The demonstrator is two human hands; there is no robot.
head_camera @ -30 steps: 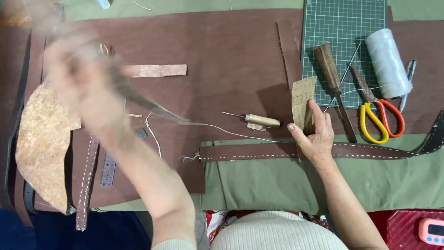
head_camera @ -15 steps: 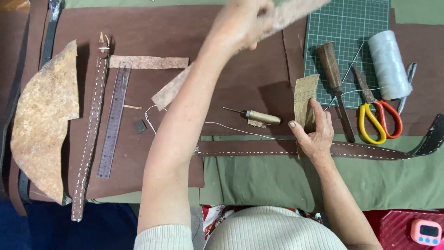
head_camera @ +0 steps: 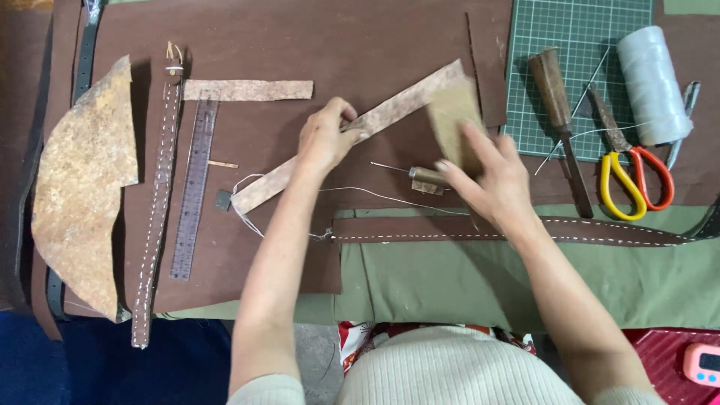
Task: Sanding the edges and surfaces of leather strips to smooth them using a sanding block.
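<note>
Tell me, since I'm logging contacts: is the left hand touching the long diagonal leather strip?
Touching. The head view shows the left hand with its fingers pressed on top of the long diagonal leather strip, no gap between them.
</note>
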